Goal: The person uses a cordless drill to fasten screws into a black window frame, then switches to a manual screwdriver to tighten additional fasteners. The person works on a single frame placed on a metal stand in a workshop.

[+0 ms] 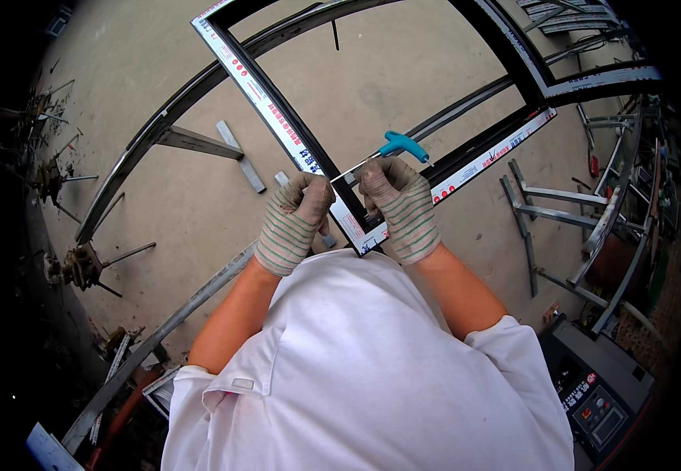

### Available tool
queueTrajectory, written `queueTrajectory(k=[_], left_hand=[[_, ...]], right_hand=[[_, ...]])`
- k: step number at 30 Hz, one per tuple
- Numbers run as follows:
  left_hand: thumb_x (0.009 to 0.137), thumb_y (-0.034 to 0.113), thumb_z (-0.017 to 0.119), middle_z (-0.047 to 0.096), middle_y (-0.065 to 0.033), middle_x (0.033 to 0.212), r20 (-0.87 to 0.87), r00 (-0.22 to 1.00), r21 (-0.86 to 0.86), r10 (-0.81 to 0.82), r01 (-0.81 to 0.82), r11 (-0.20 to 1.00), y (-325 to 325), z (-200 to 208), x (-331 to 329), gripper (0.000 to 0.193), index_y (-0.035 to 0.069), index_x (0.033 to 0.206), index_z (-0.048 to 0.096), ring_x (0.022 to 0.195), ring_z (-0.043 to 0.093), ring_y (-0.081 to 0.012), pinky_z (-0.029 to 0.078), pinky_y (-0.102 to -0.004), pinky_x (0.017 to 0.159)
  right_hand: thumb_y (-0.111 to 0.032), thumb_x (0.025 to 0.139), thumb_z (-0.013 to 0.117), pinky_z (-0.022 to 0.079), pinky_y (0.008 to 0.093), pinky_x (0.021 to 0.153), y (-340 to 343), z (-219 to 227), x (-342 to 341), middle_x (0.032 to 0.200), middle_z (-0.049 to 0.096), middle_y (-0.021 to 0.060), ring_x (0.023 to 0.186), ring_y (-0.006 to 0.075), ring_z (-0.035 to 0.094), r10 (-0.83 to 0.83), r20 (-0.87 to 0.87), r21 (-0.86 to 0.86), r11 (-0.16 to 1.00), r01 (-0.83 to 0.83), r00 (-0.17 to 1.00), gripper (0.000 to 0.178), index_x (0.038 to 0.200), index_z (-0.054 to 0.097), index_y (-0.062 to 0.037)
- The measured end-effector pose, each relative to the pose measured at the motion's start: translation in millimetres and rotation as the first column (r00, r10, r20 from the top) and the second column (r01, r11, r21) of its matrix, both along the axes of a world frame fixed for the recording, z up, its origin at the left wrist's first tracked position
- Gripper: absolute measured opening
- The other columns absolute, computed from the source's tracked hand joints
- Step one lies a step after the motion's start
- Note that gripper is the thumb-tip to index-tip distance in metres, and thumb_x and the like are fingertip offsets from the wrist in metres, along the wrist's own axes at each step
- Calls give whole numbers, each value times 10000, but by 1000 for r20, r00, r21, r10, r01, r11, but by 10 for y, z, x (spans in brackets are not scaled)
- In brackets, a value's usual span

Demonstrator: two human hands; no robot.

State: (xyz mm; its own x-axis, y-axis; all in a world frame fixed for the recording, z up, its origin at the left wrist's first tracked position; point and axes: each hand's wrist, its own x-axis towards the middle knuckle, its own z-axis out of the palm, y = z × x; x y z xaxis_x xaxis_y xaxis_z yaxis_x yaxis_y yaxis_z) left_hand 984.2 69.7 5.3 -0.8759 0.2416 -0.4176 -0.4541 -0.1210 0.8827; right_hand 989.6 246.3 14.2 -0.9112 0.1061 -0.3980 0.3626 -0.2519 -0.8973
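Both my hands wear off-white knit gloves with green stripes and darkened fingertips, and they meet above the near corner of a black window frame [283, 129] covered in white printed film. In my right hand [399, 208] is a T-handle hex key [405, 147]; its teal handle sticks out beyond the fingers, and its thin metal shaft points left. My left hand [297, 222] is closed in a pinch beside the shaft's tip. Whatever its fingertips hold, if anything, is hidden. Below the hands lies the frame's mitred corner [366, 235], close to my white shirt.
Metal rails [152, 129] of a stand run beneath the frame. A second filmed frame [599, 78] adjoins at upper right. Steel racks [568, 196] stand to the right, and a dark machine with a control panel [603, 420] is at lower right. Spoked metal stands [81, 265] line the left.
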Motion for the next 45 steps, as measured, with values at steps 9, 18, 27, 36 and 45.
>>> queueTrajectory(k=[9, 18, 27, 36, 45], left_hand=[[1046, 385, 575, 556, 10, 711, -84, 996, -21, -20, 18, 1000, 74, 5, 48, 333, 61, 986, 625, 605, 526, -70, 467, -244, 561], [1063, 550, 432, 424, 20, 620, 74, 995, 148, -63, 51, 988, 47, 115, -10, 519, 80, 900, 583, 510, 388, -86, 443, -260, 532], [1067, 545, 418, 393, 28, 619, 73, 990, 150, -117, 105, 983, 50, 165, -62, 535, 65, 887, 571, 514, 382, -87, 436, -263, 527], [1044, 547, 493, 495, 17, 639, 243, 955, 256, -170, 106, 961, -28, 199, -92, 545, 32, 965, 653, 517, 517, -100, 444, -240, 500], [1038, 486, 546, 509, 15, 657, 204, 953, 265, -225, 167, 950, -85, 56, -91, 457, 53, 923, 636, 556, 541, -92, 461, -241, 527]], right_hand=[[-308, 952, 745, 391, 218, 496, -100, -3, -94, 656, 566, -30, 542, 40, 476, -114, 44, -36, 993, 115, 993, 299, 877, 642, -37], [-238, 1020, 636, 431, 205, 583, -97, 100, -102, 722, 599, -29, 633, 36, 509, -10, -124, 22, 1000, 13, 992, 234, 1012, 693, -11], [-296, 1006, 661, 439, 219, 595, -40, 112, -104, 752, 610, -16, 648, 55, 523, 38, -108, 84, 996, -29, 993, 284, 1028, 692, -15], [-266, 1043, 598, 446, 208, 592, 108, 67, -144, 778, 626, -14, 658, 45, 538, 127, 9, -120, 985, -125, 992, 262, 1017, 694, -24], [-259, 1049, 581, 472, 211, 620, 139, -6, -126, 792, 636, -15, 684, 45, 555, 181, -82, -116, 975, -190, 980, 265, 1085, 690, -21]])
